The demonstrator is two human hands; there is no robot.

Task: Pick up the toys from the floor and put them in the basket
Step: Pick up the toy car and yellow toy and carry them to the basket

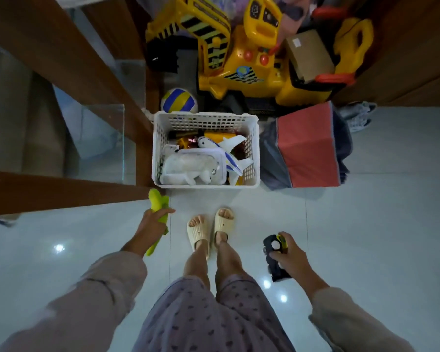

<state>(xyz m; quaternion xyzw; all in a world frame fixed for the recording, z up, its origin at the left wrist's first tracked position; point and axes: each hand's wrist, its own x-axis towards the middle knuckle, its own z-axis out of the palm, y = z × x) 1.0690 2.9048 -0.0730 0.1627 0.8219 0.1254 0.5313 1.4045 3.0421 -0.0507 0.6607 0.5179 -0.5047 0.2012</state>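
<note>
A white slotted basket [255, 158] stands on the pale floor straight ahead of my feet. Inside lie a white toy airplane [229, 148], a white plush animal [191, 167] and other toys underneath. My left hand [153, 224] is closed around a yellow-green soft toy [158, 201], held above the floor just short of the basket's near left corner. My right hand [291, 255] grips a black toy vehicle with a white wheel [274, 260], low and to the right of my legs, well short of the basket.
A wooden and glass table [69, 72] fills the left. Behind the basket sit a striped ball [178, 100] and a big yellow ride-on excavator [241, 54]. A red and grey fabric box [308, 148] stands right of the basket. Glossy tile floor spreads right.
</note>
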